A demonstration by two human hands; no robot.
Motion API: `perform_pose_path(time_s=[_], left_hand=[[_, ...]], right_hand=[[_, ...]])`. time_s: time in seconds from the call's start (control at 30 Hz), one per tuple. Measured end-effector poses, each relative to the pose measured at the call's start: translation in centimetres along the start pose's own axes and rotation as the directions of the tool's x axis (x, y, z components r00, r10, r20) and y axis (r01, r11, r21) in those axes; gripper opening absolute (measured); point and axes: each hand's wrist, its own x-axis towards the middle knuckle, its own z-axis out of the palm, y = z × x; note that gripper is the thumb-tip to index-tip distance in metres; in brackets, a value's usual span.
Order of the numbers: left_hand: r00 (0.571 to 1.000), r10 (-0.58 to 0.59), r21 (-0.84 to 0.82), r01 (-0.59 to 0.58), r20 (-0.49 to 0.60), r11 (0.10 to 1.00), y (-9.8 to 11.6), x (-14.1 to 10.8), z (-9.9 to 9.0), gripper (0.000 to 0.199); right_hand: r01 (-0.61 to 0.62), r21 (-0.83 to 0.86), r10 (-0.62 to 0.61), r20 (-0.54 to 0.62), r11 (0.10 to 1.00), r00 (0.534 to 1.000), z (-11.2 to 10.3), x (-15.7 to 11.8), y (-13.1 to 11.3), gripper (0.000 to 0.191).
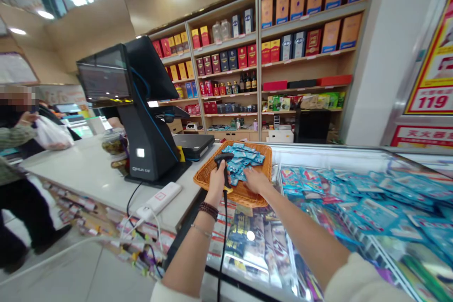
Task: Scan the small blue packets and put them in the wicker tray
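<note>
Your left hand (pixel 215 188) grips a black corded barcode scanner (pixel 223 163); your right hand (pixel 255 180) lies open on blue foil packets (pixel 244 163) in an orange wicker basket (pixel 244 197).

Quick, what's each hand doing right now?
Left hand: closed, holding a black handheld barcode scanner.
Right hand: open, resting on blue packets, no clear grip.
</note>
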Motion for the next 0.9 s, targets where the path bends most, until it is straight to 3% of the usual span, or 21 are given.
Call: perform_pose_path(time_s=[0.07,0.2,0.3,0.4,0.47,0.6,0.67,0.77,0.8,0.9], left_hand=[[1.000,-0.010,-0.012,0.010,-0.002,1.000,0.1,0.0,0.0,0.069],[0.999,-0.038,-0.008,0.038,0.006,0.999,0.2,-0.2,0.1,0.068],[0.999,-0.038,0.003,0.038,0.002,0.999,0.3,-0.2,0.1,0.064],[0.999,-0.044,0.009,0.044,0.004,0.999,0.3,-0.2,0.1,0.062],[0.999,-0.048,0.007,0.048,0.005,0.999,0.3,-0.2,0.1,0.061],[0.999,-0.049,0.009,0.048,0.011,0.999,0.3,-0.4,0.0,0.058],[0.999,-0.036,0.014,0.036,0.014,0.999,0.2,-0.5,-0.1,0.059],[1.000,-0.011,0.021,0.011,0.029,1.000,0.2,-0.8,-0.3,0.062],[0.999,-0.004,0.024,0.003,0.037,1.000,0.3,-0.9,-0.3,0.063],[0.998,0.011,0.029,-0.012,0.057,1.000,0.7,-1.3,-0.4,0.064]], right_hand=[[-0.002,-0.013,0.001,-0.030,1.000,1.000,-0.3,-0.4,-0.2,0.043],[-0.057,0.010,0.058,-0.097,0.998,0.994,-0.8,-1.2,-0.1,0.041],[-0.055,-0.006,0.054,-0.065,0.998,0.996,-0.8,-1.4,-0.1,0.057],[-0.089,-0.005,0.088,-0.039,0.996,0.995,-0.7,-1.3,-0.1,0.053],[-0.106,-0.003,0.105,-0.057,0.994,0.993,-0.5,-1.1,0.1,0.053],[-0.136,0.012,0.136,-0.138,0.991,0.981,-0.3,-0.8,0.9,0.075],[-0.133,0.072,0.144,-0.175,0.988,0.974,-0.3,-0.6,1.4,0.058],[-0.116,0.219,0.162,-0.203,0.969,0.966,-0.2,-0.4,2.0,0.017],[-0.112,0.270,0.173,-0.217,0.956,0.961,-0.2,-0.4,2.1,0.014],[-0.120,0.427,0.247,-0.258,0.897,0.934,-0.2,-0.7,2.6,0.029]])
